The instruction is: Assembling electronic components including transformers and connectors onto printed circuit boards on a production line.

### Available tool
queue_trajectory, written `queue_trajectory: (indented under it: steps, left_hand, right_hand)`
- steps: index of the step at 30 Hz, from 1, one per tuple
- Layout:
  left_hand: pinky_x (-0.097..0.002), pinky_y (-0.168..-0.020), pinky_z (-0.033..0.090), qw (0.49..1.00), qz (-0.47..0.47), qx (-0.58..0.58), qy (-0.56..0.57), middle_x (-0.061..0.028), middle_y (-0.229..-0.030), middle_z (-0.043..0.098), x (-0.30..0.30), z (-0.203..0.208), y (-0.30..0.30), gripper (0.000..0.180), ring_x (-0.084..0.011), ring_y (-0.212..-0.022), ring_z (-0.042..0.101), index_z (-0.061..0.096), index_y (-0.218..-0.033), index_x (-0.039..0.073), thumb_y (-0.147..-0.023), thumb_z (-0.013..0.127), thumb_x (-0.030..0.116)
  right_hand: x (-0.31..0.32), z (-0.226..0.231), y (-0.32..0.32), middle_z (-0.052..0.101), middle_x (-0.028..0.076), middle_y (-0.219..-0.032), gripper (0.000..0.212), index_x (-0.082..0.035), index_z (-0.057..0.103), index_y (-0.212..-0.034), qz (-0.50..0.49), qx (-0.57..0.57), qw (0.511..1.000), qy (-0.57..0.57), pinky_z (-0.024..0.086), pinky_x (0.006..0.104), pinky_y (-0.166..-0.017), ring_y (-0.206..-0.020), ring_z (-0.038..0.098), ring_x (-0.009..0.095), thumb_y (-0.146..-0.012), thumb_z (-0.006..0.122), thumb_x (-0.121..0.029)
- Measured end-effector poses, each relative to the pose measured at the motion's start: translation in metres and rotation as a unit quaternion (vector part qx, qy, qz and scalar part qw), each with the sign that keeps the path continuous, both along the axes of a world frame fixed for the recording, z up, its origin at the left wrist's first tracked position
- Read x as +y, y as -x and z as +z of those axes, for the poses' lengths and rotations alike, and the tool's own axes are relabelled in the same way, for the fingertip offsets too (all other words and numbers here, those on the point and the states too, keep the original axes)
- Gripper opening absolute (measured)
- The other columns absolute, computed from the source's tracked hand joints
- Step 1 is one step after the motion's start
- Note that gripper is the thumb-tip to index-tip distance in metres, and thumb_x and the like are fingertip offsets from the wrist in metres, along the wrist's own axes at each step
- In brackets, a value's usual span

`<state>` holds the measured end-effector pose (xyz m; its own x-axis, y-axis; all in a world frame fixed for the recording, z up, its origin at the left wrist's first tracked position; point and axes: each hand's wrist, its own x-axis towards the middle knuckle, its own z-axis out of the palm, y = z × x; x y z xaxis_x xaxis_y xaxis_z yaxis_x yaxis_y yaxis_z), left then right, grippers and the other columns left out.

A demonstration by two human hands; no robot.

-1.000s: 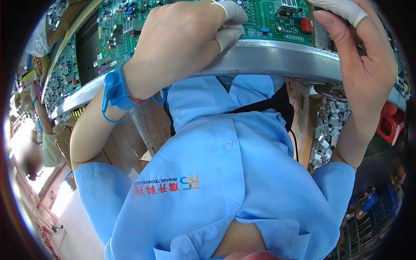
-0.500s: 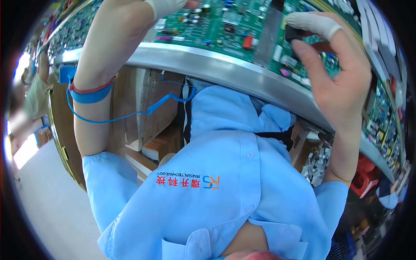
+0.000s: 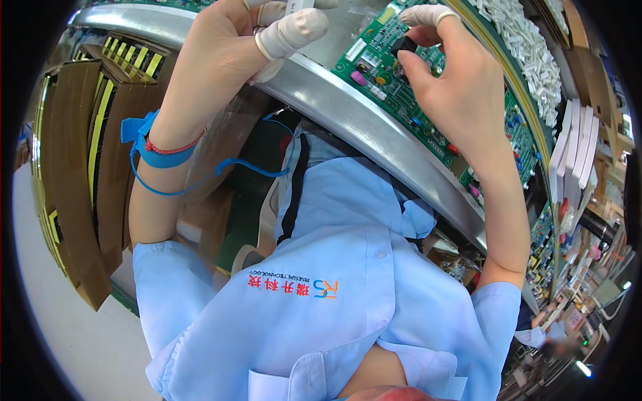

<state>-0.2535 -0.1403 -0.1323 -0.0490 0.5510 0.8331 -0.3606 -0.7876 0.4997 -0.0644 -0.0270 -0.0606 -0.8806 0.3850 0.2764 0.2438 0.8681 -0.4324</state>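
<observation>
My right hand (image 3: 455,77) pinches a small black block-shaped component (image 3: 403,46) between thumb and index finger, right over a green circuit board (image 3: 394,93) crowded with parts. A white finger cot covers that index fingertip. At the upper left, my left hand (image 3: 234,57) is closed, with white cots on its fingers. Part of a small white block with print (image 3: 299,7) shows among these fingers; the top edge of the picture cuts it off. A blue wrist strap (image 3: 167,152) with a coiled cord sits on my left wrist.
A metal rail (image 3: 374,134) runs along the near edge of the work surface. Many small white parts (image 3: 525,53) lie at the far right, with stacked white strips (image 3: 575,147) below. Brown cardboard boxes with yellow-edged dividers (image 3: 93,140) stand at the left.
The view has swung to the right. My left hand has come further into the picture, showing the white block. My right hand still holds the black component over a board.
</observation>
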Motion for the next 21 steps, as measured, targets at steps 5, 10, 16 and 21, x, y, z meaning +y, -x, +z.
queue_trajectory:
  steps: [5, 10, 16, 21]
  left_hand:
    - [-0.0181, -0.051, 0.036, 1.0, 0.015, -0.018, -0.017, 0.0023, -0.075, 0.052, -0.002, -0.014, 0.01, 0.038, -0.0048, -0.058, 0.045, 0.055, -0.125, -0.004, -0.099, 0.059, 0.023]
    - [-0.0187, -0.054, 0.043, 0.998, 0.018, -0.049, -0.027, -0.0011, -0.079, 0.057, -0.015, -0.005, 0.006, 0.036, -0.0073, -0.062, 0.054, 0.052, -0.127, -0.003, -0.103, 0.052, 0.024]
    - [-0.0193, -0.058, 0.052, 0.805, 0.216, -0.007, 0.553, -0.0072, -0.093, 0.067, -0.037, 0.036, -0.008, 0.03, -0.01, -0.071, 0.065, 0.055, -0.121, -0.002, -0.1, 0.056, 0.021]
    - [-0.0194, -0.056, 0.054, 0.787, 0.231, -0.002, 0.572, -0.0081, -0.096, 0.07, -0.042, 0.052, -0.019, 0.026, -0.0095, -0.069, 0.066, 0.061, -0.115, -0.002, -0.096, 0.062, 0.016]
  right_hand:
    - [0.006, -0.029, 0.005, 0.069, 0.005, -0.09, 0.036, -0.01, 0.062, -0.111, 0.009, -0.025, 0.996, -0.08, 0.053, 0.0345, -0.071, -0.085, 0.068, 0.023, -0.077, 0.073, -0.007]
    - [0.005, -0.03, 0.005, 0.069, 0.004, -0.089, 0.036, -0.011, 0.062, -0.111, 0.018, -0.045, 0.996, -0.08, 0.052, 0.0344, -0.07, -0.083, 0.068, 0.022, -0.077, 0.073, -0.006]
    - [0.006, -0.028, 0.003, 0.069, 0.004, -0.088, 0.036, -0.011, 0.063, -0.111, 0.012, -0.025, 0.993, -0.119, 0.052, 0.034, -0.071, -0.082, 0.067, 0.021, -0.077, 0.074, -0.006]
    - [0.009, -0.033, -0.001, 0.069, 0.004, -0.088, 0.035, -0.011, 0.063, -0.111, 0.01, -0.023, 0.991, -0.13, 0.052, 0.0339, -0.071, -0.082, 0.067, 0.021, -0.077, 0.074, -0.007]
